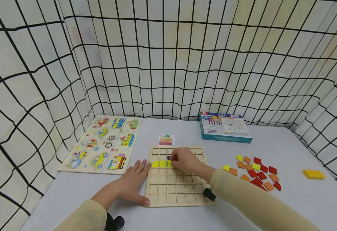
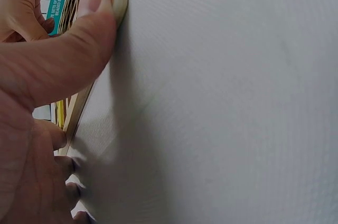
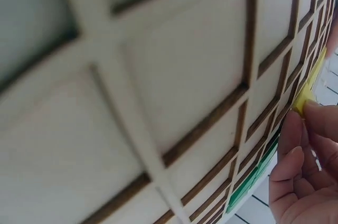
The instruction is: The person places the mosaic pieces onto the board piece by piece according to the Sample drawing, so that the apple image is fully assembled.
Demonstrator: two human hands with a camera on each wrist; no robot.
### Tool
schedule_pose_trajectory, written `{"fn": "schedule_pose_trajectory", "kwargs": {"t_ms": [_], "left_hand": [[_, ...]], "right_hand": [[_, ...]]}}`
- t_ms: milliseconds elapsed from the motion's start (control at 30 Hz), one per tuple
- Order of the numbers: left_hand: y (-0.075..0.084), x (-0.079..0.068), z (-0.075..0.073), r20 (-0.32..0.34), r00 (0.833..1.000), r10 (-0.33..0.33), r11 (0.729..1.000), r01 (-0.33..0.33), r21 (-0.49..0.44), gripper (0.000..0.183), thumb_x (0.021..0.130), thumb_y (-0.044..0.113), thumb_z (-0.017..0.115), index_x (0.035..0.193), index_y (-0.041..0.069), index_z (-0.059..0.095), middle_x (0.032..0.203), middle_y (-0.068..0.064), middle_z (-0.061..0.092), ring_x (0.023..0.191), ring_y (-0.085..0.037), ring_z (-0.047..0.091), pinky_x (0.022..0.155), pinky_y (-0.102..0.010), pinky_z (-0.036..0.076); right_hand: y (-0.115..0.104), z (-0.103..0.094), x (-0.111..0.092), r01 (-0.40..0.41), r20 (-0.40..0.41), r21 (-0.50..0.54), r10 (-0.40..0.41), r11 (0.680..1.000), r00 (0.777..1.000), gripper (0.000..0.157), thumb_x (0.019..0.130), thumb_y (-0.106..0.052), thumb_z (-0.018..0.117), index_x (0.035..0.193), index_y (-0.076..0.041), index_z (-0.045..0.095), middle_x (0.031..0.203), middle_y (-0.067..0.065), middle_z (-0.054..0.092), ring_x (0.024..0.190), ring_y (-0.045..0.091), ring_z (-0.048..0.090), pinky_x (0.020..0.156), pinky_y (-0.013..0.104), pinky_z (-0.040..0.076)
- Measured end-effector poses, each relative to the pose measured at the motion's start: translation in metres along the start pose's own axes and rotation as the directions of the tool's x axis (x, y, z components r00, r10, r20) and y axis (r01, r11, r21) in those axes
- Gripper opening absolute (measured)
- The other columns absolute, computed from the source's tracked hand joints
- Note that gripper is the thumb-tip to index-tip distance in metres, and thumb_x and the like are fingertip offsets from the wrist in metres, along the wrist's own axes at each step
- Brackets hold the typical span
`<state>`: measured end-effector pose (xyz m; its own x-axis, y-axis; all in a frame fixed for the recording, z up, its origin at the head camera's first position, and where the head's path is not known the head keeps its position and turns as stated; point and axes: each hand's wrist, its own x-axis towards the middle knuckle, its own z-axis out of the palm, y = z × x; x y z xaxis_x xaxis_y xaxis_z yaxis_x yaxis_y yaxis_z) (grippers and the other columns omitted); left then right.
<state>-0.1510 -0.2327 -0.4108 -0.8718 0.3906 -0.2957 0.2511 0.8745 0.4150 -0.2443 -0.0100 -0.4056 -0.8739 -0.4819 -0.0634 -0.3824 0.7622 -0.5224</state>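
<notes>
A wooden grid board (image 1: 177,195) lies flat in front of me. My left hand (image 1: 130,183) rests along its left side with fingers spread, the thumb at the near left corner; in the left wrist view the thumb (image 2: 87,44) lies over the frame's edge. Over the upper part of the grid, my right hand (image 1: 185,159) pinches a yellow tile (image 3: 302,99) between thumb and fingertips. Yellow tiles (image 1: 159,164) lie in a row left of it. Green tiles (image 3: 251,179) show in the grid in the right wrist view. A small dark blue spot appears by the right fingertips in the head view.
A small pattern card (image 1: 166,140) lies beyond the board. Loose red, orange and yellow tiles (image 1: 252,173) are scattered at right, near a yellow block (image 1: 313,174). A vehicle puzzle board (image 1: 99,144) lies left; a teal-edged box (image 1: 226,127) sits behind. Black netting (image 1: 162,69) surrounds the table.
</notes>
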Motion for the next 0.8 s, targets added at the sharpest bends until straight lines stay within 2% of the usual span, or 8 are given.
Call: {"fn": "schedule_pose_trajectory", "kwargs": {"t_ms": [200,567,800], "left_hand": [[0.002,-0.001,-0.001,-0.002,1.000,0.004,1.000,-0.004,-0.003,0.124,0.072,0.051,0.089,0.161,-0.001,0.020,0.170,-0.025,0.011,0.158,-0.047,0.005,0.125,-0.068,0.011],[0.001,0.000,-0.002,-0.005,1.000,0.000,1.000,0.000,-0.001,0.124,0.072,0.051,0.089,0.161,-0.002,0.020,0.170,-0.025,0.012,0.158,-0.047,0.005,0.126,-0.067,0.012],[0.002,0.000,-0.002,-0.003,1.000,0.005,1.000,-0.005,-0.004,0.124,0.072,0.050,0.089,0.161,-0.001,0.021,0.170,-0.025,0.012,0.158,-0.048,0.005,0.125,-0.068,0.011]], "right_hand": [[-0.002,0.005,0.002,-0.015,-0.027,-0.073,0.013,0.997,1.000,0.005,0.092,-0.010,0.076,0.088,-0.008,0.077,0.083,-0.001,0.068,0.074,0.013,0.054,0.066,0.024,0.048],[-0.007,0.002,0.001,-0.033,-0.052,-0.117,0.027,0.993,0.998,0.012,0.090,-0.010,0.078,0.079,-0.009,0.075,0.079,-0.001,0.069,0.069,0.012,0.055,0.064,0.023,0.050],[-0.005,-0.005,-0.003,-0.011,-0.037,-0.063,0.008,0.998,0.999,0.009,0.093,-0.010,0.074,0.085,-0.008,0.079,0.081,0.000,0.072,0.071,0.012,0.055,0.064,0.024,0.050]]}}
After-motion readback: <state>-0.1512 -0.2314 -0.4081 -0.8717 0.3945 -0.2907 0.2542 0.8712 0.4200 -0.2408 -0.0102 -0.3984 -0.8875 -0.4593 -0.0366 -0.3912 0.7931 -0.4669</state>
